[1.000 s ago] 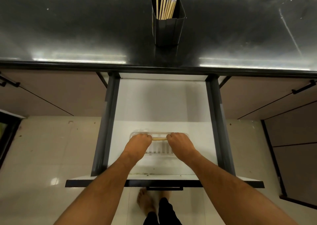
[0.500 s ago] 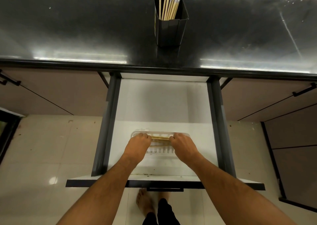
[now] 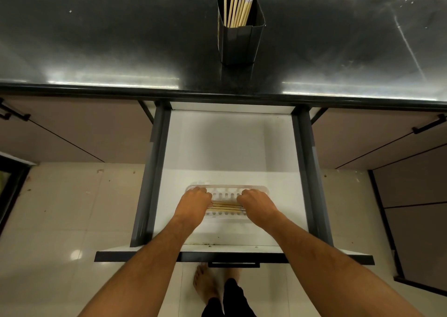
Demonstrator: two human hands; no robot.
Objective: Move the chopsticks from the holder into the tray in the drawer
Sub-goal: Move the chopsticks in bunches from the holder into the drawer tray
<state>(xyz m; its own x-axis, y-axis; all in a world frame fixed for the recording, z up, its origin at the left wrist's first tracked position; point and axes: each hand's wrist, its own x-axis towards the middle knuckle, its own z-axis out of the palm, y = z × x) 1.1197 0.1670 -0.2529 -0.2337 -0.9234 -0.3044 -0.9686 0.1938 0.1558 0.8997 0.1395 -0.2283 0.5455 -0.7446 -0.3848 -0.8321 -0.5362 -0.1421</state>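
Drawer [image 3: 232,147] | tray [image 3: 256,189] | chopsticks [image 3: 226,207] between, seemingly under, curled fingers [image 3: 243,199]

Wooden chopsticks [image 3: 226,208] lie flat in the clear tray [image 3: 227,189].

text: none legible | labels: none | brands: none | numbers: none

Chopsticks now lie low in the tray

The bundle of chopsticks [image 3: 226,207], a second ago held across the far part of the clear tray [image 3: 227,188], now sits at its near side, with the slotted bottom showing beyond it. The left hand [image 3: 193,203] and right hand [image 3: 257,204] have drawn nearer, knuckles curled over the ends.
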